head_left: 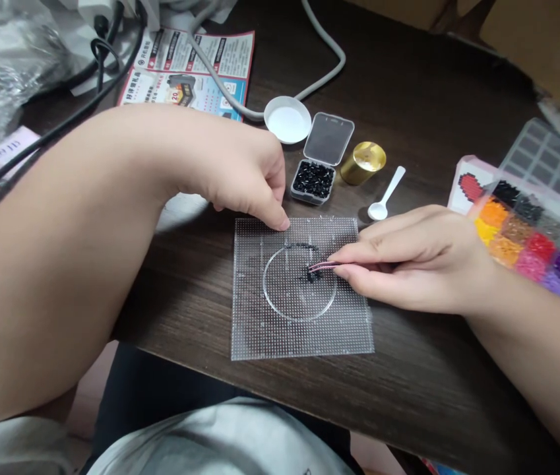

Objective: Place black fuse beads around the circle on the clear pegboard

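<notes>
A clear square pegboard [254,330] lies on the dark wooden table, with a clear ring [264,290] on it. My left hand [250,168] is closed at its far edge; the thumb presses on the board and the curled fingers are partly hidden. My right hand [408,264] pinches pinkish tweezers [324,266] whose tips reach a small cluster of black beads [313,276] inside the ring. Whether a bead is between the tips, I cannot tell. A short arc of black beads [302,246] runs along the ring's far side.
Behind the board stand an open box of black beads [313,179], a white dish [287,120], a gold cap [363,163] and a white spoon [386,194]. A compartment case of coloured beads [539,247] lies right. Cables [329,66], a leaflet [200,66] and plastic wrap [7,59] are at the back.
</notes>
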`<state>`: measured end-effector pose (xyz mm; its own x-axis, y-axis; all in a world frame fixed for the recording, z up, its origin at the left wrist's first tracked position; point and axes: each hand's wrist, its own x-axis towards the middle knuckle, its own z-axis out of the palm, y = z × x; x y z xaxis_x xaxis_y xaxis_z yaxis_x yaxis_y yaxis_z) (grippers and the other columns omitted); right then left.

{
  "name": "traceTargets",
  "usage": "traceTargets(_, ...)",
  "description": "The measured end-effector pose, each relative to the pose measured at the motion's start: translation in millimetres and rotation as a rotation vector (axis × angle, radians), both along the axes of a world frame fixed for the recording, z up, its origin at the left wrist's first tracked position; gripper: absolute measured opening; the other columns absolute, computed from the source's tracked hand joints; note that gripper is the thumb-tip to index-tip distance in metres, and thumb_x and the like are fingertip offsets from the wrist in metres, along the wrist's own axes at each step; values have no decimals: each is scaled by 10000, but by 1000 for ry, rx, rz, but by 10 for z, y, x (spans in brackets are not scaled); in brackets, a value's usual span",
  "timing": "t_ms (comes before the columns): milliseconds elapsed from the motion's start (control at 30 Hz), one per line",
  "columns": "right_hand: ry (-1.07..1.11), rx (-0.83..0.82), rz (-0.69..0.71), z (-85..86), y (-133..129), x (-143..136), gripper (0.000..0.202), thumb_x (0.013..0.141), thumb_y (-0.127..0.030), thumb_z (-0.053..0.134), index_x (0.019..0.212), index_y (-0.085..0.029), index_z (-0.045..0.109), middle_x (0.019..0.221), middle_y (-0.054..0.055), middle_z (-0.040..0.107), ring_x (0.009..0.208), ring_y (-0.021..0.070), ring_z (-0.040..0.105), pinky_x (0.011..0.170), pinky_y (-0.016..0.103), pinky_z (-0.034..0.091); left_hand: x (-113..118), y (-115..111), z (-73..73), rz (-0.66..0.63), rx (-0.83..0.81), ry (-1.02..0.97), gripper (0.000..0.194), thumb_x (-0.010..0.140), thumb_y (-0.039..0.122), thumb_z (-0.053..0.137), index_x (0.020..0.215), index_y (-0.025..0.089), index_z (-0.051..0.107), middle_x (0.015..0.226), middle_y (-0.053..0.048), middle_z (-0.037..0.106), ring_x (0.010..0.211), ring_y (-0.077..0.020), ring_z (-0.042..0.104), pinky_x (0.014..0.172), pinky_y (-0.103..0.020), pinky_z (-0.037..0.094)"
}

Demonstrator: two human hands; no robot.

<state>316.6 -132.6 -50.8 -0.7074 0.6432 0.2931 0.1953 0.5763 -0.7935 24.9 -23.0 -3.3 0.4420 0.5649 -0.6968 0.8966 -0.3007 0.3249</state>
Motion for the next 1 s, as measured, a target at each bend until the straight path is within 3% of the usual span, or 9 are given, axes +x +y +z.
traceTargets(167, -7, 5, 2, -2, 2, 3, 174, 1141, -119, 906, 1145, -229, 1042, 700, -50, 731, 510, 65, 573, 500, 219, 425, 30, -40, 45, 6, 21, -3, 393, 936, 662, 920, 876, 274, 917, 660, -26, 700, 596, -197, 561, 585, -357, 403)
traceTargets(367, -47, 39, 1, 15, 12, 5, 171, 1161, -138, 884, 1132, -232, 1024, 699, -46, 723, 516, 78, 573, 498, 236, 431, 7, -21, 49, -18, 20, -10, 449, 923, 740, 901, 862, 295, 914, 677, -29, 700, 608, -219, 551, 574, -402, 408)
traceTargets(800, -62, 77, 0, -1, -13, 9, 186, 1166, -124, 873, 1140, -236, 1018, 692, -50, 713, 508, 81, 573, 493, 249, 424, 48, -70, 101, -8, 31, 16, 383, 1007, 644, 852, 884, 284, 889, 653, -6, 655, 598, -201, 498, 614, -406, 405)
traceTargets(1000, -40, 51, -5, 12, -6, 0, 191, 1147, -127, 884, 1138, -258, 1023, 693, -54, 734, 497, 78, 562, 490, 242, 424, 48, -54, 94, 24, -4, 17, 371, 959, 640, 904, 847, 289, 862, 633, -7, 623, 591, -205, 504, 577, -398, 373)
